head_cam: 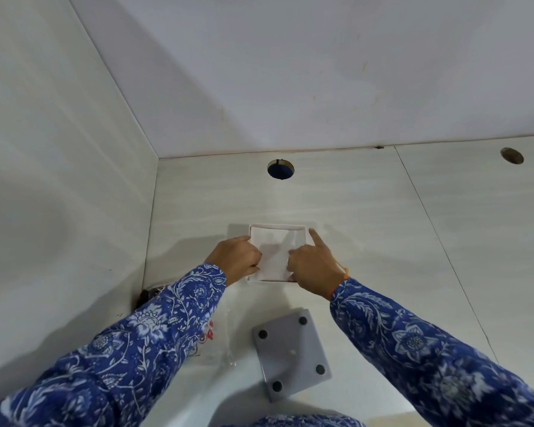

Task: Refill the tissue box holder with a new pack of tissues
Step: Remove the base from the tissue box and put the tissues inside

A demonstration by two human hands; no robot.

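A square white tissue box holder stands open on the pale counter, filled with a white stack of tissues. My left hand rests on the holder's left side, fingers curled onto the tissues. My right hand presses on the tissues at the right, its index finger stretched along the holder's right rim. The holder's grey base plate with its dark round feet lies upside down nearer to me. A clear plastic tissue wrapper with red print lies partly under my left sleeve.
The counter sits in a corner, with walls to the left and behind. Round cable holes are cut in the counter at the back and far right. A dark object sits by the left wall.
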